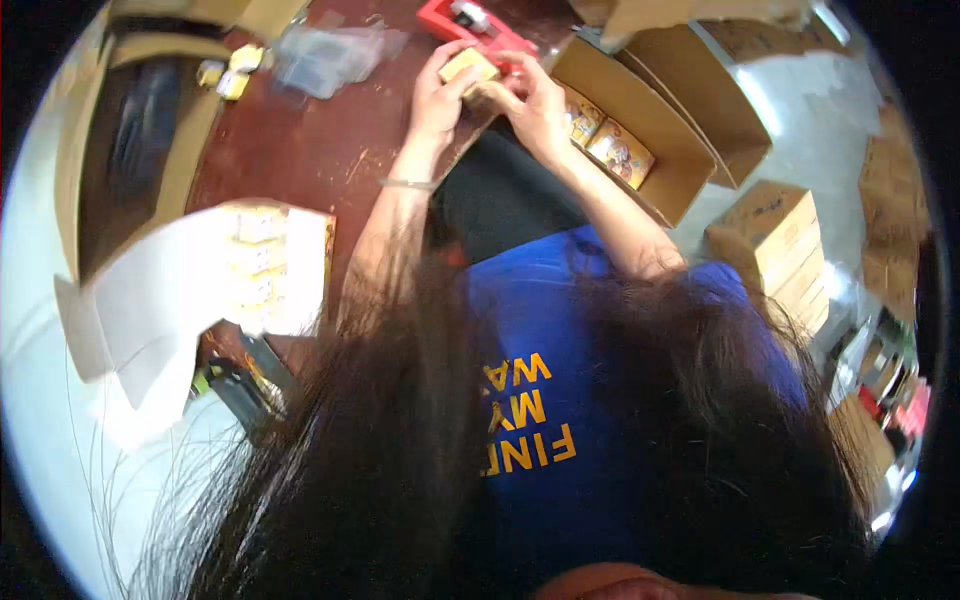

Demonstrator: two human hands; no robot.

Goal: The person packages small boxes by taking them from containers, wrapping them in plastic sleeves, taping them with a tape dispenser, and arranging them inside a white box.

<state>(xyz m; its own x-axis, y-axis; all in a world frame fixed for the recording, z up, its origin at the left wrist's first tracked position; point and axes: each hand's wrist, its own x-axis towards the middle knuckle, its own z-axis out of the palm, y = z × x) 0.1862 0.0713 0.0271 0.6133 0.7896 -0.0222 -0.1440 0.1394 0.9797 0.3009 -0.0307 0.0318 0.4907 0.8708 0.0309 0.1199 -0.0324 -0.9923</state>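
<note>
Over the far part of the dark red table [290, 135], my left hand [437, 100] grips a small yellow box [468, 66] with its thumb across the top. My right hand [535, 103] is closed at the box's right end, thumb and fingers bent against it; its exact hold is blurred. Just beyond both hands lies a red tray-like object [480, 28] with a white and dark piece in it. Several small yellow-and-white boxes [240, 72] sit at the far left, beside clear plastic sleeves [335, 58].
To the right, an open carton [660, 110] holds illustrated boxes [620, 153]. Another open carton [180, 120] stands left. Near it lies a white sheet with printed packs [258, 262]. Closed cartons [780, 240] stand on the floor at right. Long hair covers much of the lower view.
</note>
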